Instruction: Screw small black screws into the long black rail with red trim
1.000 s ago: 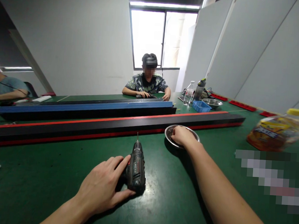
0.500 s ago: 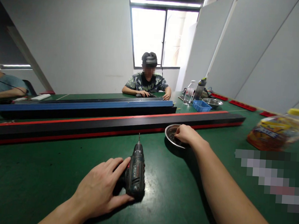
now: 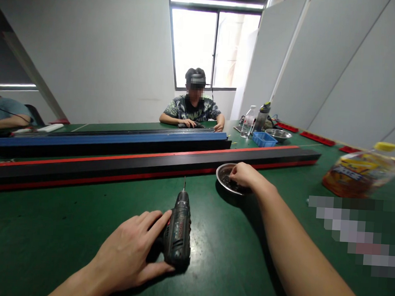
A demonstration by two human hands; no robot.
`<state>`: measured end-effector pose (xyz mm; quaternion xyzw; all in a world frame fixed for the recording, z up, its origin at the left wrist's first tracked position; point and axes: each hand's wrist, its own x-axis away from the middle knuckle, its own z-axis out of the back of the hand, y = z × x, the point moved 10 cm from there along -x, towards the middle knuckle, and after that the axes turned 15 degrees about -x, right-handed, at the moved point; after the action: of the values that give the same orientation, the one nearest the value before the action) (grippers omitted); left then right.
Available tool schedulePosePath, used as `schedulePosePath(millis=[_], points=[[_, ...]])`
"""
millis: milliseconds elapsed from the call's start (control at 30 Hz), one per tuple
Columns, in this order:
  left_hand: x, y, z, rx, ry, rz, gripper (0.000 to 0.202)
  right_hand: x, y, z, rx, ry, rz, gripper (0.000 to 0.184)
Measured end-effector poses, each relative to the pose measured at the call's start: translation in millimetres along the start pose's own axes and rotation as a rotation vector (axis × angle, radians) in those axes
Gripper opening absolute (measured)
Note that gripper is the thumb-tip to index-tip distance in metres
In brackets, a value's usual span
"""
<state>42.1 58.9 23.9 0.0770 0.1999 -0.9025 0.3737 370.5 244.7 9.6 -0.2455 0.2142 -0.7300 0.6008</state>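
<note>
A black cordless drill [image 3: 178, 236] lies on the green table [image 3: 217, 256], its bit pointing away from me toward a long black and red bar [image 3: 156, 163]. My left hand [image 3: 134, 247] is closed around the drill's handle side, with the thumb behind its rear end. Over a shallow metal bowl [image 3: 219, 178] of small dark pieces, perhaps screws, my right hand [image 3: 246, 174] reaches in with the fingertips pinched together. Whatever those fingertips hold is too small to make out.
Behind the bar lies a long blue and black piece [image 3: 117, 141]. A co-worker [image 3: 193, 105] sits across the table. On the right stand a yellow-capped jug [image 3: 356, 173], a blue basket [image 3: 264, 139], a clear bottle [image 3: 248, 123] and another metal bowl [image 3: 278, 135].
The view has shifted slightly, moving the surroundings a little left. My left hand stays on the drill and my right fingers stay in the bowl.
</note>
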Motion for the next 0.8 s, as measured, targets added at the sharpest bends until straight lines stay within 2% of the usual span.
schedulePosePath(millis=[100,167,233,367,467,600,800], points=[[1.0,5.3,3.6,0.005,0.021,-0.042,0.092,8.0,-29.0,3.4,-0.136,0.005,0.092,0.010],[0.8,6.8,5.8,-0.002,0.036,-0.052,0.093,15.2,-56.3,-3.3,-0.251,-0.024,0.181,0.012],[0.4,8.2,7.7,-0.005,0.048,-0.059,0.094,22.1,-81.1,-17.7,-0.360,-0.045,0.244,0.013],[-0.1,8.8,6.5,0.009,0.015,-0.029,0.093,28.3,-106.8,-66.5,-0.523,-0.098,0.265,0.014],[0.5,7.4,2.8,0.012,-0.028,0.021,0.093,26.4,-106.9,-88.1,-0.560,-0.020,0.289,0.015],[1.1,7.2,-0.7,0.031,-0.055,0.037,0.092,21.9,-90.8,-98.4,-0.653,0.099,0.288,0.015],[1.7,7.3,-1.3,0.041,-0.052,0.012,0.090,19.1,-77.2,-120.8,-0.779,0.053,0.225,0.015]])
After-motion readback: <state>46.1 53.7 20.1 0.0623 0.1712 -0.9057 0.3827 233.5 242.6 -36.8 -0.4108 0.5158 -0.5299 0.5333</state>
